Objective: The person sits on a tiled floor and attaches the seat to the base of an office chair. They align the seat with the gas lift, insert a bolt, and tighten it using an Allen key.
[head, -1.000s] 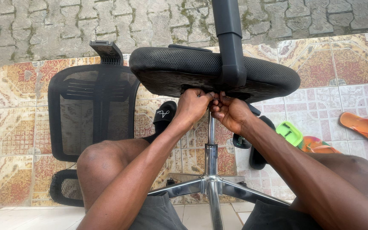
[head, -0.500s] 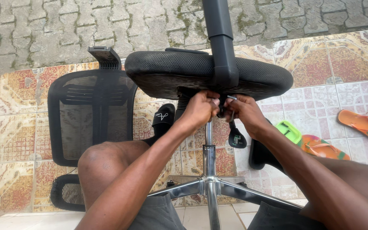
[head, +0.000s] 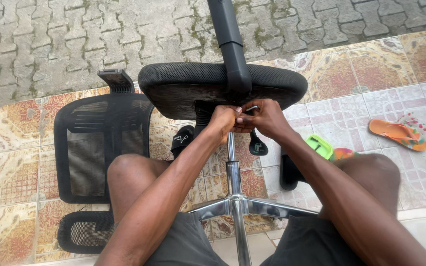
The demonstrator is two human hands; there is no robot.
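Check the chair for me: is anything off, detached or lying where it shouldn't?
Yes. The mesh backrest lies flat on the tiled floor, detached from the seat. Both hands, left hand and right hand, work under the seat with a small metal tool.

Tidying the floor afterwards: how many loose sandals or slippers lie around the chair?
3 at least: an orange flip-flop at far right, a black slide sandal under the seat, and a green-and-orange one by the right knee; others may be hidden.

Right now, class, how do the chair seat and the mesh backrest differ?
The seat stands raised on a chrome column, with both hands at its underside; the backrest lies flat on the tiled floor, detached and untouched. The seat looks padded; the backrest is see-through mesh. Both are black.
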